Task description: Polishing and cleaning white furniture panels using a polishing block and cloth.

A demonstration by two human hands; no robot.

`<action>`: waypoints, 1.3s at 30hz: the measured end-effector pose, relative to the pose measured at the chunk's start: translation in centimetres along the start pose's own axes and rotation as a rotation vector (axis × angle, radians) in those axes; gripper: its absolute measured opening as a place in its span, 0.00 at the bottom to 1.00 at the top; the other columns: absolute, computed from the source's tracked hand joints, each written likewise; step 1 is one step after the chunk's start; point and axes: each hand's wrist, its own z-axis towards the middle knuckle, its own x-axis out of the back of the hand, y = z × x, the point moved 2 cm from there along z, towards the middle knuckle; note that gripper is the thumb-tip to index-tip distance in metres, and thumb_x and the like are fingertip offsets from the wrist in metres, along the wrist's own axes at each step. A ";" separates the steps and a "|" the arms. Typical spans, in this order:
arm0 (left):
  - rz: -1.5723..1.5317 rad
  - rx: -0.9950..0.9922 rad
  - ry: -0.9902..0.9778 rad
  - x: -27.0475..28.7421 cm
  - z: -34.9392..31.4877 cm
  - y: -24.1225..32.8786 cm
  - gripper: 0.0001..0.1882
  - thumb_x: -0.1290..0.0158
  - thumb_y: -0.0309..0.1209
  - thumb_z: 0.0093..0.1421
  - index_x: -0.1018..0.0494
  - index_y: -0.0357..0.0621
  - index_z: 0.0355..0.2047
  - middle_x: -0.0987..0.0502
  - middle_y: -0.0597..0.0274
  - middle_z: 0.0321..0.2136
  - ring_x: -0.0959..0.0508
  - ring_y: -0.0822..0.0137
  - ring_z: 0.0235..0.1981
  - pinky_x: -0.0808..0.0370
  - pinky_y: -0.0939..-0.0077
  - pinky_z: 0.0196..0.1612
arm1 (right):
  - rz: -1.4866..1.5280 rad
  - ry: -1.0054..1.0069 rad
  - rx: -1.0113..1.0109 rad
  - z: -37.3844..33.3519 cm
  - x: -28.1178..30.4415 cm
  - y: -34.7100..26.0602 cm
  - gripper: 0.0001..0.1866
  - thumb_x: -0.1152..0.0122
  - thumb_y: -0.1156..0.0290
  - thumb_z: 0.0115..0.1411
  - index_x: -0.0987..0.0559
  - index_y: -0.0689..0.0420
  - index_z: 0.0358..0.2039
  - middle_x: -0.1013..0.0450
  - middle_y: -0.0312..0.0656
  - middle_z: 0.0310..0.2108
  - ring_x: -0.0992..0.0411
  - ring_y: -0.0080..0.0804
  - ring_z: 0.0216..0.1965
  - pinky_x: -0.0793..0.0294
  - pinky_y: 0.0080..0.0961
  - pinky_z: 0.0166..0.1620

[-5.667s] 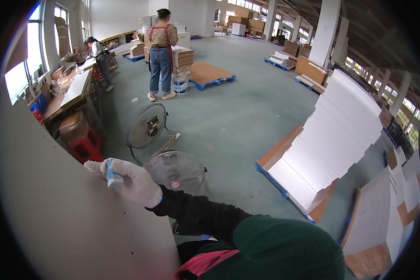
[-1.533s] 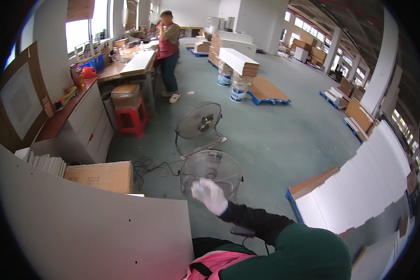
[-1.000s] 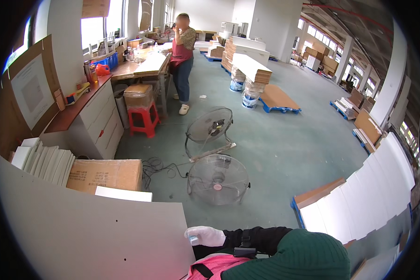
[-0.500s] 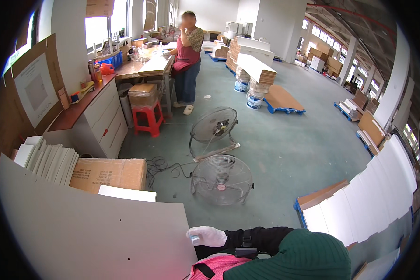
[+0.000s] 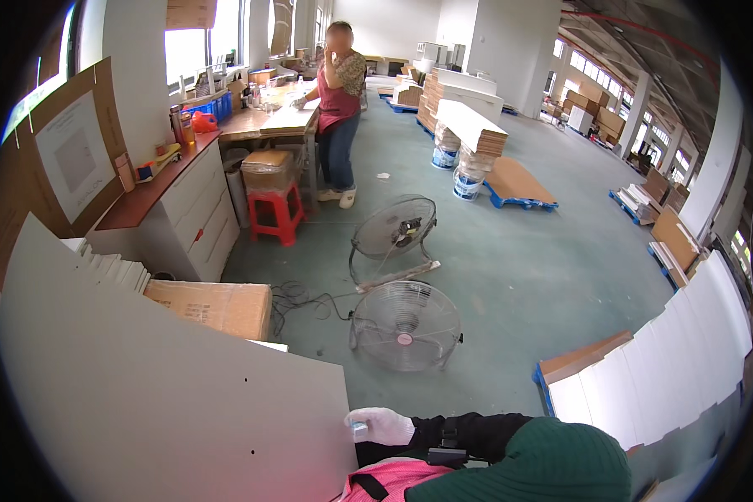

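A large white board point(image 5: 184, 376) with two small dark holes fills the lower left, tilted with its far left corner high. At its right edge is my right hand point(image 5: 385, 425) in a white glove, with bent fingers closed round a small pale blue-grey block point(image 5: 360, 429). The block is right by the board's edge; whether it touches the board I cannot tell. My left hand is out of view. Behind the board, a stack of white panels point(image 5: 117, 269) and a cardboard box point(image 5: 213, 305) are partly hidden.
Two floor fans point(image 5: 406, 326) stand ahead, cables beside them. White panels point(image 5: 644, 368) lean in a row on the right. A red stool point(image 5: 274, 213) bears a box. A co-worker point(image 5: 339, 109) stands at a workbench. Buckets point(image 5: 468, 180) support boards farther off.
The board's far left side has risen and now covers more of the stacked panels and the box. My right hand stays at its right edge. The view has shifted slightly.
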 end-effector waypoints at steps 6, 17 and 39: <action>-0.157 0.164 0.012 -0.1 -0.7 -1.0 0.37 0.34 0.32 0.56 0.36 0.41 0.63 0.32 0.56 0.59 0.33 0.62 0.58 0.36 0.62 0.62 | 0.078 -0.106 0.005 0.6 1.6 0.3 0.16 0.55 0.65 0.70 0.26 0.65 0.44 0.26 0.42 0.42 0.28 0.33 0.48 0.32 0.36 0.57; 0.283 -0.204 -0.034 -0.7 -1.2 1.1 0.30 0.36 0.24 0.54 0.31 0.37 0.57 0.27 0.52 0.52 0.27 0.59 0.49 0.29 0.63 0.54 | -0.435 -0.072 0.209 0.2 3.3 1.3 0.13 0.54 0.69 0.69 0.26 0.66 0.44 0.28 0.42 0.44 0.29 0.34 0.51 0.32 0.37 0.59; 0.215 -0.307 0.669 7.9 -4.2 -3.1 0.18 0.40 0.29 0.58 0.24 0.39 0.49 0.20 0.51 0.43 0.20 0.58 0.41 0.22 0.65 0.47 | -0.015 -0.411 0.073 4.6 -9.6 -9.6 0.11 0.51 0.68 0.66 0.23 0.62 0.38 0.30 0.44 0.47 0.33 0.36 0.55 0.36 0.35 0.60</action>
